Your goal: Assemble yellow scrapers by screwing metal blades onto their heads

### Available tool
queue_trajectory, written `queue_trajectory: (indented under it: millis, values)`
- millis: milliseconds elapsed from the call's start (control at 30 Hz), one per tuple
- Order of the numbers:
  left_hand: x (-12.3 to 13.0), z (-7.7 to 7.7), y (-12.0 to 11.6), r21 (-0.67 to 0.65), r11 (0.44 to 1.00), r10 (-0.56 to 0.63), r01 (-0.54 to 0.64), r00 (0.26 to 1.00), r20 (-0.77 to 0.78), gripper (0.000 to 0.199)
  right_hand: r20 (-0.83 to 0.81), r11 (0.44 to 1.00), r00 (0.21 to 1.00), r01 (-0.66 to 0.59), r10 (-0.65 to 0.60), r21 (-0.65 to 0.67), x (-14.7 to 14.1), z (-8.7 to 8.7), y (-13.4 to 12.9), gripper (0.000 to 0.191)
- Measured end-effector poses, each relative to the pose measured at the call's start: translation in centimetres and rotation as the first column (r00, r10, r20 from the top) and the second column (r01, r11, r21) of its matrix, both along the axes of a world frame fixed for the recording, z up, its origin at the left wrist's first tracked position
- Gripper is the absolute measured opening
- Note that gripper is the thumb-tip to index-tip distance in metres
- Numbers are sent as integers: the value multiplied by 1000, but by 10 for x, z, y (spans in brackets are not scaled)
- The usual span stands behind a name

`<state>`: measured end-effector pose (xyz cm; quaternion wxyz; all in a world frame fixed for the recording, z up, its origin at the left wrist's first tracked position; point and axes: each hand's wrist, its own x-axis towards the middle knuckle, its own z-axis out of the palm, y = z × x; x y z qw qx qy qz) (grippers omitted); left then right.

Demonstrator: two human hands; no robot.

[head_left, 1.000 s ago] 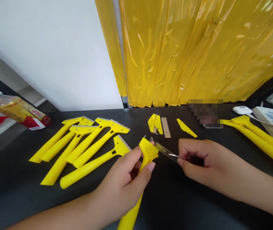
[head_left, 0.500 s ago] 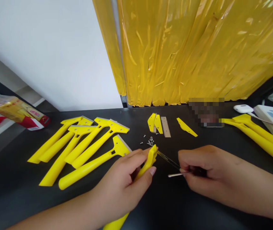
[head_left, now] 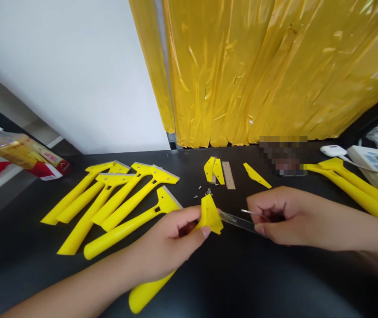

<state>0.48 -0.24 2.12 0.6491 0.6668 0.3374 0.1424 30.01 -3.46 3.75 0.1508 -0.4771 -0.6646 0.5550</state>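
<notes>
My left hand point(head_left: 178, 234) is closed around a yellow scraper point(head_left: 211, 214), its head pointing up and away and its rounded handle end sticking out below my wrist. My right hand point(head_left: 281, 216), fingers pinched, holds a thin shiny strip point(head_left: 238, 221) whose far end meets the scraper head's right side; whether it enters the head is hidden. A slim metal rod point(head_left: 248, 212) also pokes out of the right fingers; its kind is unclear. Just beyond the scraper head lie small screws and nuts point(head_left: 208, 191), partly covered by it.
Several yellow scrapers point(head_left: 122, 232) lie at left on the black table point(head_left: 242, 282). Farther back are yellow cover plates point(head_left: 218, 171), a brownish strip point(head_left: 228, 176) and a single yellow plate point(head_left: 257, 176). More yellow handles point(head_left: 357, 190) and a power strip point(head_left: 371, 163) stand right; a bottle point(head_left: 29, 152) lies left.
The scraper head has turned to show its broad face, and its handle end has swung left. My right hand has rotated, so the strip shows flatter and the rod sits higher.
</notes>
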Motion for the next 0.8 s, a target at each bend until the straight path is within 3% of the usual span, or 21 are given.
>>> queue_trajectory:
  millis: [233,433,800]
  values:
    - [-3,0,4,23,999,-47,49,996,-77,20,-59,993,998,-12,5,-118,-1,7,8,17]
    - [-1,-2,1,-3,1000,13,-13,1000,1,23,-125,984,990,36,-59,-175,-2,4,11,12]
    - [2,-8,1,-207,964,203,-170,967,155,31,-263,980,945,192,-196,-41,-24,-23,8,29]
